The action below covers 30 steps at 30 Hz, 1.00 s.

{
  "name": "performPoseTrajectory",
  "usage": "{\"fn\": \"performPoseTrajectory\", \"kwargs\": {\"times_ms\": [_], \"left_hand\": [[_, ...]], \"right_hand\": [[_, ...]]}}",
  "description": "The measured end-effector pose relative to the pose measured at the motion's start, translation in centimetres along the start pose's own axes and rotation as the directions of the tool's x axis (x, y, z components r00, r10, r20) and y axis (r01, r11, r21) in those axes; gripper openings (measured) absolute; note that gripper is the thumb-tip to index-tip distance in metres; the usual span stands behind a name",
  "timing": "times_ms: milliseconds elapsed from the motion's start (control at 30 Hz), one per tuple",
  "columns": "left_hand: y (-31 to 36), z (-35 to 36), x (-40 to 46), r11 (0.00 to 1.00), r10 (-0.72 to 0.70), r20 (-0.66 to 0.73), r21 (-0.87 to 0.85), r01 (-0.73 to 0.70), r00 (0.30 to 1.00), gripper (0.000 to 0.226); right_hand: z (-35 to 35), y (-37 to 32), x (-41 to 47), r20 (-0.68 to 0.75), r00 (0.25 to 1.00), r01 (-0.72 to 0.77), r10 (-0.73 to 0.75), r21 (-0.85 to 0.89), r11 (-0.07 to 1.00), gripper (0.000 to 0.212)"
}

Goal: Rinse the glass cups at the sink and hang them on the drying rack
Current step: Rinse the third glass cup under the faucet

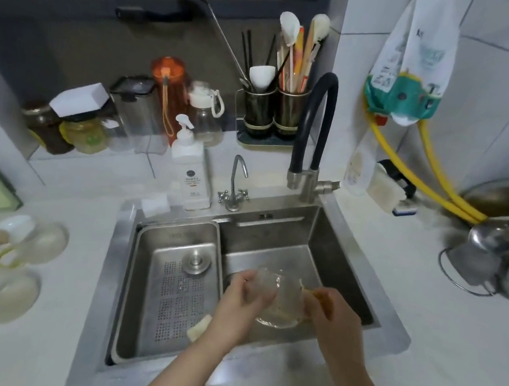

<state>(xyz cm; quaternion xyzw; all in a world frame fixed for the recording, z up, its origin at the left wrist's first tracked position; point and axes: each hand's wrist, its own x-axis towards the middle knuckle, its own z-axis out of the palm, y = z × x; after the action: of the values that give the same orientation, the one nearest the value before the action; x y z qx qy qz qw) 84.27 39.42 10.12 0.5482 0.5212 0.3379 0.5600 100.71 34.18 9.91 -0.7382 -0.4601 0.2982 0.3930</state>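
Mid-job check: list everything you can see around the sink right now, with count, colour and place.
glass cup: 1, clear, held over the sink basin
sink: 1, steel, centre
perforated tray: 1, steel, left part of the sink
tall faucet: 1, black hose on steel base, behind the sink
small tap: 1, chrome, behind the sink
soap bottle: 1, white, beside the small tap
utensil holders: 2, dark, back counter, full of utensils
orange bottle: 1, back counter
jars: 2, brown and yellowish, back left
yellow hoses: 2, right wall
plastic bag: 1, white and green, hanging on the right wall
left hand: grip on the cup
right hand: grip on the cup's other side
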Motion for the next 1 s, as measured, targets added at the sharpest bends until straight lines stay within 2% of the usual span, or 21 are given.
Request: {"fn": "performPoseTrajectory", "kwargs": {"times_ms": [67, 267, 400, 533, 633, 700, 833, 1000], "left_hand": [[0.0, 0.1, 0.9, 1.000, -0.019, 0.000, -0.002, 0.019, 1.000, 0.033], [0.3, -1.1, 3.8, 0.998, 0.000, 0.107, 0.062, -0.007, 0.994, 0.041], [1.6, -1.5, 5.7, 0.975, 0.125, 0.159, 0.162, -0.150, 0.979, 0.046], [0.9, -2.0, 7.9, 0.876, 0.297, 0.195, 0.334, -0.349, 0.935, 0.053], [0.0, -2.2, 8.9, 0.847, 0.269, 0.251, 0.398, -0.352, 0.930, 0.071], [-0.1, -2.2, 10.0, 0.838, 0.285, 0.278, 0.392, -0.379, 0.917, 0.064], [1.1, -2.0, 11.0, 0.860, 0.245, 0.250, 0.391, -0.329, 0.937, 0.047], [0.9, -1.3, 11.1, 0.897, 0.083, 0.138, 0.420, -0.134, 0.987, 0.052]], "right_hand": [[0.6, 0.4, 1.0, -0.001, 0.999, -0.036, 0.036, 0.005, 0.999, 0.020], [1.5, -0.4, 3.8, -0.027, 0.997, -0.080, 0.079, -0.017, 0.997, 0.014], [1.5, -1.6, 5.3, -0.059, 0.997, -0.058, 0.058, 0.011, 0.998, 0.004], [2.2, -2.0, 6.3, -0.088, 0.993, -0.065, 0.073, 0.092, 0.994, 0.007], [2.6, -2.0, 6.7, -0.067, 0.992, -0.098, 0.109, 0.147, 0.984, 0.013], [2.6, -1.9, 7.1, -0.036, 0.989, -0.134, 0.142, 0.162, 0.978, 0.013], [2.4, -1.9, 8.5, 0.018, 0.984, -0.175, 0.175, 0.167, 0.970, 0.011], [2.3, -1.5, 9.9, 0.056, 0.978, -0.206, 0.201, 0.101, 0.973, 0.013]]}}
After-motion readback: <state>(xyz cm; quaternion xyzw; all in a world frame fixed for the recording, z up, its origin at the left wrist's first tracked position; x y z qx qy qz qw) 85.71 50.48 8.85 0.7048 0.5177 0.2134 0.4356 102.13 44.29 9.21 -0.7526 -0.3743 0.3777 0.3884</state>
